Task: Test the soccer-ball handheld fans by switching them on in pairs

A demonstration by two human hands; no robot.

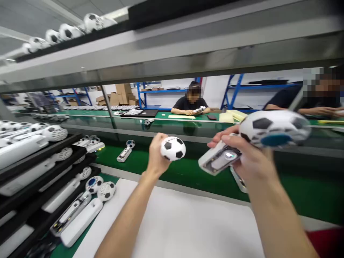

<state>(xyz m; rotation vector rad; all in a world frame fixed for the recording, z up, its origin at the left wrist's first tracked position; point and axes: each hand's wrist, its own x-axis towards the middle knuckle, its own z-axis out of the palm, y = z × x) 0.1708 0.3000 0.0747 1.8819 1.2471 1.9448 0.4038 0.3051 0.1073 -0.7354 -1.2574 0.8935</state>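
Over the green belt, my left hand (157, 154) is closed around a white device whose football-patterned head (173, 148) faces me; its body is hidden behind the hand. My right hand (248, 150) grips a second device by its white handle (220, 157). That handle is open, showing its inner parts and a small bright light. Its football head (274, 128), with a teal oval, sticks out to the right above my wrist. The two devices are apart. Part of another device (238, 179) lies on the belt beneath my right hand.
Black trays (88, 154) of white devices are stacked at left, with two more devices (80, 222) beside them. An open device (125, 154) lies on the green belt (182, 175). White paper (199, 222) covers the near bench. A metal shelf (161, 50) hangs overhead. Two people sit opposite.
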